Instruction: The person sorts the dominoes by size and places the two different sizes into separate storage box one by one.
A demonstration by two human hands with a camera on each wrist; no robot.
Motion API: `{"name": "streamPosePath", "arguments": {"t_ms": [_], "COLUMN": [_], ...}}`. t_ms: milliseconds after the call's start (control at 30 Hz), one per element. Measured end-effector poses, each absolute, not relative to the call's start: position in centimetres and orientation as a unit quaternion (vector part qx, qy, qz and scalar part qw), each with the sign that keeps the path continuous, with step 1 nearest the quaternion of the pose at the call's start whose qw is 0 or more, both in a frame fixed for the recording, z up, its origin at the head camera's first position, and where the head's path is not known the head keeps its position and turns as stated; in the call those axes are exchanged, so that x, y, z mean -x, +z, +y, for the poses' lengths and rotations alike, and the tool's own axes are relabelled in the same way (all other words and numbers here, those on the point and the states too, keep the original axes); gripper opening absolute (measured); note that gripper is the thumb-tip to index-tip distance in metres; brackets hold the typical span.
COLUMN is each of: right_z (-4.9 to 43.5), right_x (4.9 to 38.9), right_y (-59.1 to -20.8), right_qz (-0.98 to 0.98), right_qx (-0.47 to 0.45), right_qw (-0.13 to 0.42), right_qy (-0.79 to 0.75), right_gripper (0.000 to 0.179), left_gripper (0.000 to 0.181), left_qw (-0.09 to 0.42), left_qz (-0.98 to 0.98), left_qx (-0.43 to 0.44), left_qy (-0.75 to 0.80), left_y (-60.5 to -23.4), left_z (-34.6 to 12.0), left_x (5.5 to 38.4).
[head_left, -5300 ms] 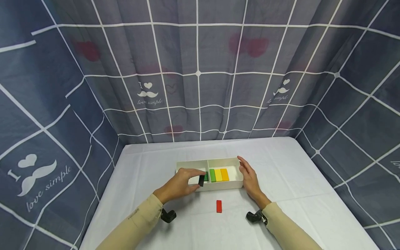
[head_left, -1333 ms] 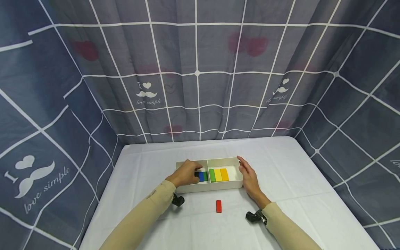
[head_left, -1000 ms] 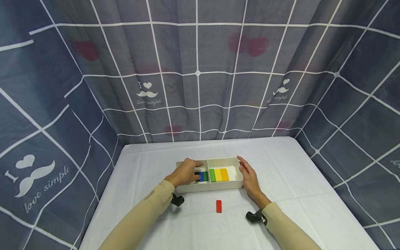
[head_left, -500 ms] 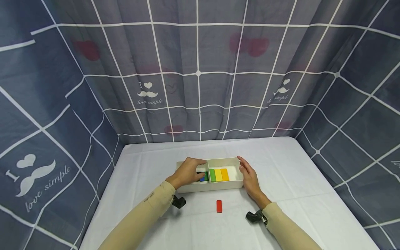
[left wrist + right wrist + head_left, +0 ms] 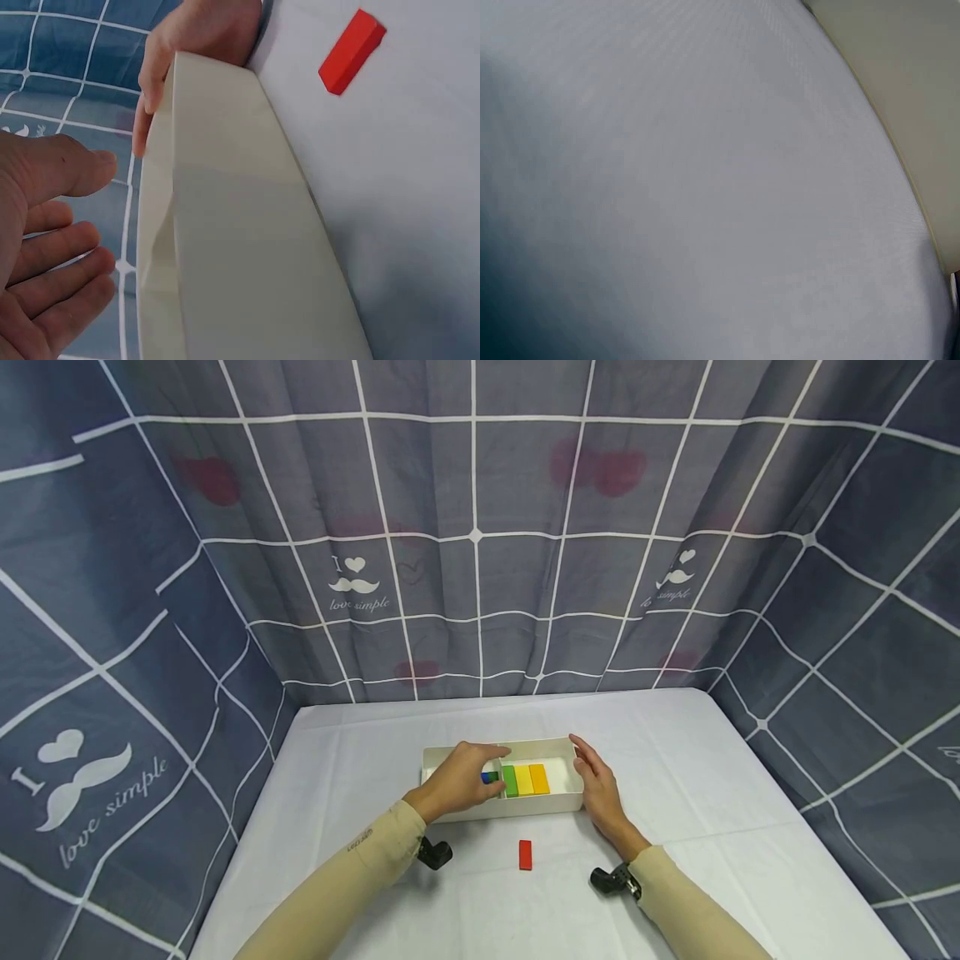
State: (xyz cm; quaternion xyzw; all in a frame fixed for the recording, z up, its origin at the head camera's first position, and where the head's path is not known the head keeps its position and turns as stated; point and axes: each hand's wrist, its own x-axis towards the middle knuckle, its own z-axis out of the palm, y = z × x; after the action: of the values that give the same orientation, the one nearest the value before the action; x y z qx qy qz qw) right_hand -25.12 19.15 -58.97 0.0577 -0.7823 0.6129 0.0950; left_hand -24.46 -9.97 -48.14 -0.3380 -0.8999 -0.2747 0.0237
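Note:
A white two-compartment box (image 5: 465, 812) stands on the table. My left hand (image 5: 457, 779) is over its left compartment and divider, thumb and index finger spread apart; the left wrist view shows it holding nothing. Partly under this hand, a blue block (image 5: 486, 777) and a dark green block (image 5: 493, 777) lie in the left compartment. The right compartment holds a row of a light green block (image 5: 511, 781), a yellow block (image 5: 524, 780) and an orange block (image 5: 539, 779). Fairly straight fingers of my right hand (image 5: 603, 793) rest along the box's right end.
A red block (image 5: 525, 855) lies on the white tablecloth (image 5: 660, 752) in front of the box. Dark grid-patterned curtains (image 5: 420, 568) enclose the table at the back and both sides. A black wrist camera (image 5: 434, 853) sits under the left sleeve.
A black block, earlier pinched in my left hand, was put down in the left compartment and is now hidden. The left hand has since shifted right, towards the divider. My right hand stays put.

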Motion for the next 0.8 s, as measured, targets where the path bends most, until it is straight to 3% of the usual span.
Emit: {"name": "streamPosePath", "arguments": {"t_ms": [800], "right_z": [19.2], "right_x": [25.2], "right_y": [-59.2], "right_qz": [-0.774], "right_qx": [-0.056], "right_qw": [0.096], "right_qy": [0.624], "right_gripper": [0.047], "left_gripper": [0.064], "left_qw": [-0.049], "left_qz": [-0.86], "left_qx": [0.381], "left_qy": [-0.337], "left_y": [-47.8], "left_z": [-9.2], "left_x": [22.5]}}
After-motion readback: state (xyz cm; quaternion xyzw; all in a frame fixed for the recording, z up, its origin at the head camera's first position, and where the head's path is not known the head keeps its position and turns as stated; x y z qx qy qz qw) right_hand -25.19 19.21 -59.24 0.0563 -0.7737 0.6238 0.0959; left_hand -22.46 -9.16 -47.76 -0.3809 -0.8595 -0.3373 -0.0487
